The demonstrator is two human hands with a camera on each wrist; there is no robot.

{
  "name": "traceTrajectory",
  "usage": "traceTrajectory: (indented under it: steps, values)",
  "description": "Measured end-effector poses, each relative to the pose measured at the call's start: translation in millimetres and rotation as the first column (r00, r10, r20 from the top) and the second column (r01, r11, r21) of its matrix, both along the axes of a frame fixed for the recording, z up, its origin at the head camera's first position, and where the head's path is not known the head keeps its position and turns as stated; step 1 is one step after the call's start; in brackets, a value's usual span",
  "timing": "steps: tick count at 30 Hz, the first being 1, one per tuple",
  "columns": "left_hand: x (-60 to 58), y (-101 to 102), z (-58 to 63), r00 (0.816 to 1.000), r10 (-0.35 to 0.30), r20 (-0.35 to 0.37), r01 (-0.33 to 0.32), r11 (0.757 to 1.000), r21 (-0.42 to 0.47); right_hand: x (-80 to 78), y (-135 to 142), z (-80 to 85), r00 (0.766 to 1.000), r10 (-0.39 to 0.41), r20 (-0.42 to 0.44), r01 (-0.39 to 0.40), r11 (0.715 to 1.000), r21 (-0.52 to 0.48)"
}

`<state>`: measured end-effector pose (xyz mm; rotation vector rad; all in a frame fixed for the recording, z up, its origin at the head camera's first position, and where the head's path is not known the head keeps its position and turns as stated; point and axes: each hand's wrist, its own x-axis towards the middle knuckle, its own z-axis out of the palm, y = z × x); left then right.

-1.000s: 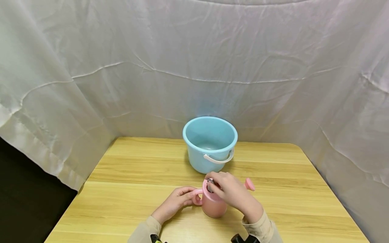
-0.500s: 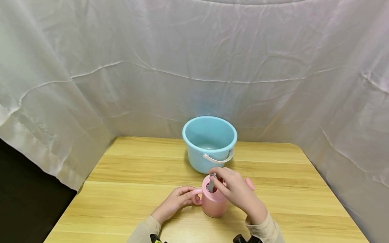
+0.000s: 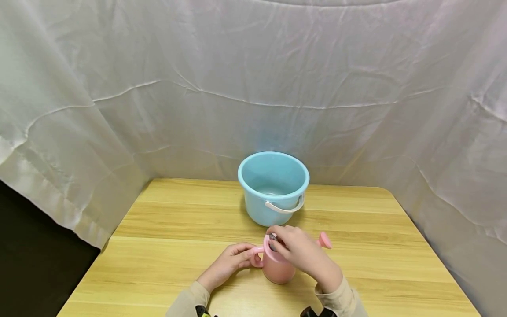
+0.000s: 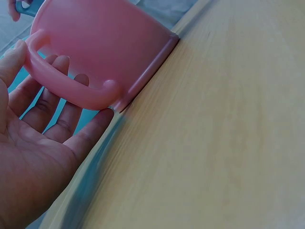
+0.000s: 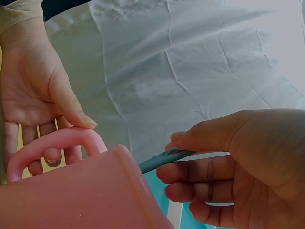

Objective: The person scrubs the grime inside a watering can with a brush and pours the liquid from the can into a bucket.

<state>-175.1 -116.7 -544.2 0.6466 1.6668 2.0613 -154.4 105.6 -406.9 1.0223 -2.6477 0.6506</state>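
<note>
A pink watering can (image 3: 279,269) stands upright on the wooden table, its spout to the right. My left hand (image 3: 231,260) holds the can's loop handle (image 4: 71,90), the thumb on top and fingertips behind and through the loop. At the can's top opening, my right hand (image 3: 303,252) pinches a slim grey tool (image 5: 157,161) between thumb and fingers. The tool has a hole in its handle end, and its lower part is hidden inside the can.
A light blue bucket (image 3: 259,210) with a white handle (image 3: 283,210) stands just behind the watering can. Pale curtains (image 3: 222,127) hang around the back and sides of the wooden table (image 3: 170,246).
The right hand rose with the grey tool half a second ago, showing its toothed edge, and has since lowered it back into the can. The left hand has stayed on the handle.
</note>
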Motion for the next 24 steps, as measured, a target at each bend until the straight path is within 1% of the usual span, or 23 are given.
traceTrajectory:
  steps: [10, 15, 17, 19, 24]
  values:
    - [-0.8, -1.8, -0.1, 1.0, -0.005, 0.014, 0.006, 1.0, -0.023, -0.5, 2.3, -0.4, 0.997, 0.069, 0.046, -0.069, 0.998, 0.002]
    - [-0.6, -1.7, 0.4, 1.0, -0.003, 0.019, 0.003, 1.0, -0.026, -2.0, 2.5, -1.2, 0.996, 0.074, 0.047, -0.074, 0.997, -0.005]
    - [-0.5, -1.6, 0.6, 1.0, -0.002, 0.018, 0.003, 1.0, -0.025, -3.1, 2.3, -2.1, 0.997, 0.073, 0.022, -0.073, 0.997, -0.005]
    - [-0.5, -1.4, 0.7, 1.0, -0.002, 0.017, 0.003, 1.0, -0.024, -4.8, 1.6, -3.6, 0.997, 0.073, -0.022, -0.073, 0.997, -0.005]
    - [-0.4, -1.2, 0.4, 1.0, -0.006, 0.018, 0.006, 1.0, -0.021, -8.6, 0.6, -9.0, 0.984, 0.064, -0.164, -0.063, 0.998, 0.011]
